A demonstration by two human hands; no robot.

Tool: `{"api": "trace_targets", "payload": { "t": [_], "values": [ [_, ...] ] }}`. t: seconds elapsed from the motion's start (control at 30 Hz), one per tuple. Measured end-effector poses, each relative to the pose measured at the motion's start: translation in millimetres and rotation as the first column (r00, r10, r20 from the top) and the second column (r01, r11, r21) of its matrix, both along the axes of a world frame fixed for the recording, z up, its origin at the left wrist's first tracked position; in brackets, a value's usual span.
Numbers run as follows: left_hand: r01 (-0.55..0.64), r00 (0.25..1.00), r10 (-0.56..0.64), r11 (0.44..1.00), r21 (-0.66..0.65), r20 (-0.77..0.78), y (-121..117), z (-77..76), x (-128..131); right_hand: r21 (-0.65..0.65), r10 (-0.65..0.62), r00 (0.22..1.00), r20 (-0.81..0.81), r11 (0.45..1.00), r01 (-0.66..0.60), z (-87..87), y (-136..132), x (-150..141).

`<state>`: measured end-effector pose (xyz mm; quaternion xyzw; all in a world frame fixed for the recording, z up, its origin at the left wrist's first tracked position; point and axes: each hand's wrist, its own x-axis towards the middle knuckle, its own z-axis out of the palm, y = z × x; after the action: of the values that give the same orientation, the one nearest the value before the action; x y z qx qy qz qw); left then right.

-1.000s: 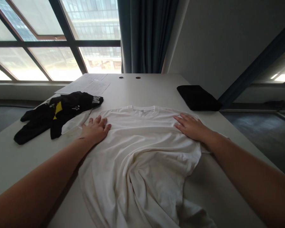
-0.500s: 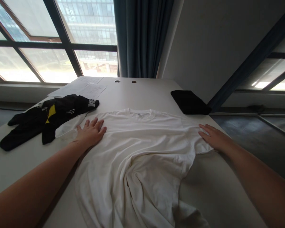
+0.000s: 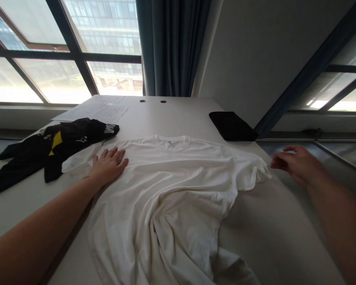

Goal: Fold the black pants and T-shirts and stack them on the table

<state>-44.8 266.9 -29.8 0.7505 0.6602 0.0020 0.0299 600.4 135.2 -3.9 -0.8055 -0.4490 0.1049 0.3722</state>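
A white T-shirt lies on the table with its collar at the far side. Its lower part is bunched into deep folds near me, and the front edge runs out of view. My left hand rests flat on the shirt's left shoulder, fingers spread. Over on the right, my right hand has its fingers curled together in a pinch at the outer end of the right sleeve. The fingertips meet the sleeve's edge, though the exact grip is partly hidden.
Black clothing with a yellow patch lies at the left. A folded black cloth sits at the far right of the white table. Papers lie at the back left. Behind are a blue curtain and windows.
My right hand has lifted off its flat place on the right sleeve, moved outward and curled its fingers. The sleeve end is drawn out toward it. My left hand stays on the shirt.
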Motion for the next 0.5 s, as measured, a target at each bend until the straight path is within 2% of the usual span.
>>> {"api": "trace_targets", "payload": {
  "t": [0.03, 0.1, 0.13, 0.2, 0.27, 0.3, 0.33, 0.4, 0.43, 0.5],
  "values": [
    [0.006, 1.000, -0.007, 1.000, 0.009, 0.005, 1, -0.6, 0, 0.034, -0.001, 0.992, -0.129, 0.999, 0.005, 1.6, -2, 1],
    [0.014, 1.000, -0.014, 1.000, 0.022, 0.015, 2, -1.6, -1, -0.054, -0.001, 0.971, -0.240, 0.998, -0.013, 1.5, -4, 2],
    [0.012, 1.000, -0.013, 1.000, 0.026, 0.017, 3, -2.1, -1, -0.150, 0.004, 0.982, -0.190, 0.988, -0.033, 0.0, -4, 3],
    [0.011, 1.000, -0.012, 0.999, 0.031, 0.018, 4, -2.9, -2, -0.370, 0.071, 0.996, 0.052, 0.928, -0.047, -3.8, -3, 5],
    [0.013, 1.000, -0.014, 0.999, 0.035, 0.012, 5, -3.4, -2, -0.486, 0.159, 0.970, 0.182, 0.872, -0.052, -5.5, -1, 5],
    [0.015, 1.000, -0.016, 0.999, 0.038, 0.010, 5, -3.7, -2, -0.497, 0.166, 0.972, 0.164, 0.865, -0.063, -4.8, 0, 4],
    [0.018, 1.000, -0.018, 0.999, 0.040, 0.008, 5, -3.9, -2, -0.476, 0.131, 0.987, 0.090, 0.876, -0.073, -3.0, 0, 2],
    [0.021, 1.000, -0.021, 0.999, 0.046, 0.007, 5, -4.3, -2, -0.324, -0.018, 0.983, -0.182, 0.945, -0.042, 2.6, 0, -4],
    [0.021, 1.000, -0.022, 0.999, 0.048, 0.009, 5, -4.6, -2, -0.218, -0.080, 0.937, -0.341, 0.976, 0.004, 5.4, -1, -6],
    [0.020, 1.000, -0.020, 0.998, 0.052, 0.012, 5, -5.0, -2, -0.035, -0.082, 0.808, -0.583, 0.996, 0.076, 8.8, -3, -8]
  ]
}}
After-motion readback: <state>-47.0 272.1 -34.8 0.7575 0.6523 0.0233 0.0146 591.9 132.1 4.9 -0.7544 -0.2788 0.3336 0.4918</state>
